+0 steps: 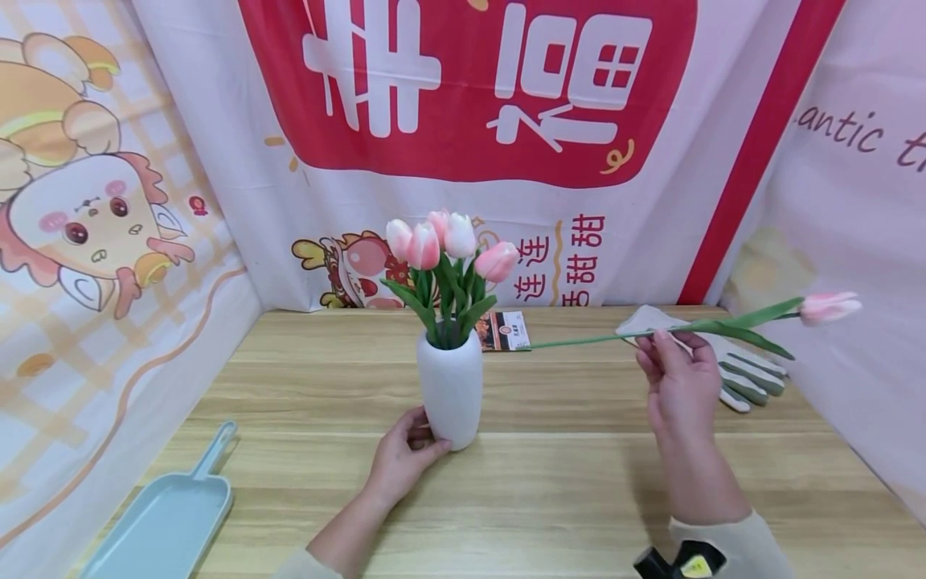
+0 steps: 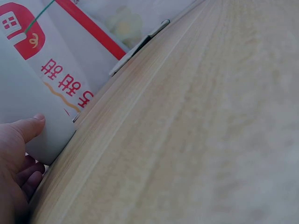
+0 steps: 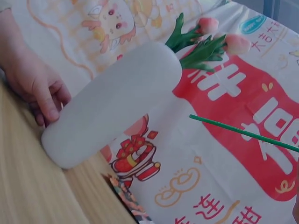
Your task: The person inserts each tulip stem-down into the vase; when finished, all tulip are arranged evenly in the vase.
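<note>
A white vase (image 1: 451, 390) stands upright on the wooden desk (image 1: 550, 490), holding a bunch of pink tulips (image 1: 448, 241) with green leaves. The left hand (image 1: 401, 458) grips the vase at its lower left side, fingers curled against the wall. To the right of the vase, the right hand (image 1: 676, 382) pinches the green stem of a single tulip (image 1: 828, 307), which lies nearly level, cut end pointing toward the vase, bloom far from it. Behind that hand lies a grey-and-white glove (image 1: 738, 374). Just behind the vase sits a small printed card (image 1: 504, 330). Well to the vase's left, near the desk's front edge, rests a pale blue scoop (image 1: 170, 519).
</note>
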